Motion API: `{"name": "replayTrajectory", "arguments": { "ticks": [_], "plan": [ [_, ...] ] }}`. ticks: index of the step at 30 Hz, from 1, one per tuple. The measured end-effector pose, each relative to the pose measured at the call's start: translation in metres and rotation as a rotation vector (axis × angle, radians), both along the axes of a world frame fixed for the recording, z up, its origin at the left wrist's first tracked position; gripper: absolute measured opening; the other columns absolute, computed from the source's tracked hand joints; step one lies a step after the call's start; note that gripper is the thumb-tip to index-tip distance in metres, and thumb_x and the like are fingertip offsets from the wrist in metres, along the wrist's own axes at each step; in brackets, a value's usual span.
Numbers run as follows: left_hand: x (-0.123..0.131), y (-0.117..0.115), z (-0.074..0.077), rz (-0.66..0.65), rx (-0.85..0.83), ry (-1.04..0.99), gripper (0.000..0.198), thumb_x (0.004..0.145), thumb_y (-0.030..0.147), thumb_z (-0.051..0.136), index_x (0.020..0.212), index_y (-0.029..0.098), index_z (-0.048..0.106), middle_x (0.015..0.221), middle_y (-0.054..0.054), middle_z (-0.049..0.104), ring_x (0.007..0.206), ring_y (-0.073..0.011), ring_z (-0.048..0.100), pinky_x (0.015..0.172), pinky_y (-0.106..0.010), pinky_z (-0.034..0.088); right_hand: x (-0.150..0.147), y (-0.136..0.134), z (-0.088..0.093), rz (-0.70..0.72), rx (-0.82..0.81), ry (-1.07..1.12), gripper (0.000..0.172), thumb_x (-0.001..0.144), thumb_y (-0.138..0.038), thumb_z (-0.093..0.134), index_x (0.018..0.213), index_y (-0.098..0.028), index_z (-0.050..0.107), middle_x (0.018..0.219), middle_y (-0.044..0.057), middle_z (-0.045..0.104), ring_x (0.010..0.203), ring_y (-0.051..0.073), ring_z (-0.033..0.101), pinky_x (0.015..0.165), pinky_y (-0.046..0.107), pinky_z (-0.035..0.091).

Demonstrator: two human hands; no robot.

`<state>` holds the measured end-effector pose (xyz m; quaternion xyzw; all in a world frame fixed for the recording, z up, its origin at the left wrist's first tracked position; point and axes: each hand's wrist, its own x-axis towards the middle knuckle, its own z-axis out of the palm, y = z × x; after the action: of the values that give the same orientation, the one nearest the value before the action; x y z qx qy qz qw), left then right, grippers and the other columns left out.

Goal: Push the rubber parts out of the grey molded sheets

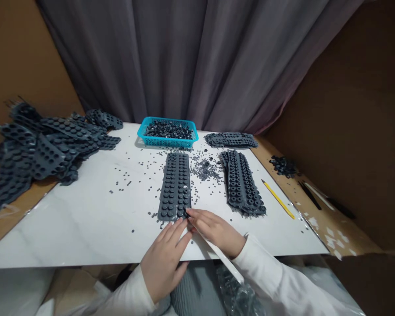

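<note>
A dark grey moulded rubber sheet (175, 184) with rows of round studs lies lengthwise before me on the white tabletop. My left hand (166, 254) is open, its outstretched fingertips touching the sheet's near edge. At the near right corner of the sheet, my right hand (217, 232) is closed around a slim white stick-like tool (225, 261). The tool slants down past the table's front edge; its working end is hidden by the fingers. Small dark ring-shaped scraps (206, 170) are scattered around the sheet, thickest to its right.
Behind the sheet stands a blue basket (167, 144) of small black parts. Stacked sheets (243, 184) lie to the right, with another stack (232, 140) farther back. A yellow pencil-like stick (278, 199) lies near the right edge. Studded sheets (49, 145) are heaped at left.
</note>
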<state>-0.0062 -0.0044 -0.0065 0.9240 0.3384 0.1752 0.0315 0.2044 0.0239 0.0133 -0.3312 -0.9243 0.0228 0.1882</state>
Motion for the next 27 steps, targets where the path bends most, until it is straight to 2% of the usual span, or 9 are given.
{"name": "replayTrajectory", "arguments": {
  "ticks": [6,13,16,22,27],
  "plan": [
    [0.000,0.000,0.002,0.003,-0.023,-0.007,0.057,0.075,0.016,0.054,0.130,0.017,0.044,0.141,-0.011,0.043,0.131,-0.0274,0.038,0.104,-0.046,0.040,0.003,-0.002,-0.004,-0.024,-0.147,0.139,0.025,0.094,-0.028,0.046,0.111,-0.013,0.055,0.128,0.015,0.057,0.122,0.016,0.051,0.101,0.030,0.046],
    [0.001,0.000,0.004,0.002,-0.057,-0.015,0.058,0.074,0.015,0.054,0.131,0.017,0.044,0.142,-0.012,0.043,0.131,-0.0282,0.037,0.104,-0.048,0.039,0.003,-0.001,-0.001,0.006,-0.131,0.105,0.023,0.096,-0.022,0.039,0.110,-0.011,0.055,0.129,0.019,0.055,0.123,0.020,0.050,0.099,0.036,0.048],
    [0.000,0.000,0.004,-0.001,-0.050,-0.022,0.057,0.074,0.015,0.054,0.130,0.017,0.044,0.141,-0.012,0.043,0.131,-0.0283,0.038,0.103,-0.048,0.040,0.003,0.001,0.002,0.017,-0.171,0.102,0.025,0.097,-0.022,0.036,0.108,-0.010,0.056,0.131,0.021,0.053,0.123,0.020,0.049,0.098,0.037,0.048],
    [0.000,-0.001,0.004,-0.005,-0.054,-0.008,0.057,0.077,0.017,0.054,0.133,0.017,0.042,0.142,-0.012,0.042,0.131,-0.0273,0.037,0.105,-0.047,0.039,0.005,-0.001,0.004,-0.045,-0.356,0.332,0.024,0.094,-0.031,0.047,0.108,-0.014,0.056,0.127,0.017,0.057,0.118,0.018,0.054,0.096,0.035,0.049],
    [0.000,-0.001,0.003,0.006,-0.067,-0.016,0.058,0.076,0.017,0.055,0.132,0.018,0.043,0.145,-0.012,0.037,0.132,-0.0279,0.036,0.106,-0.046,0.037,0.004,-0.003,0.005,-0.058,-0.395,0.392,0.027,0.094,-0.035,0.046,0.108,-0.015,0.057,0.125,0.017,0.059,0.116,0.018,0.056,0.095,0.035,0.049]
  ]
}}
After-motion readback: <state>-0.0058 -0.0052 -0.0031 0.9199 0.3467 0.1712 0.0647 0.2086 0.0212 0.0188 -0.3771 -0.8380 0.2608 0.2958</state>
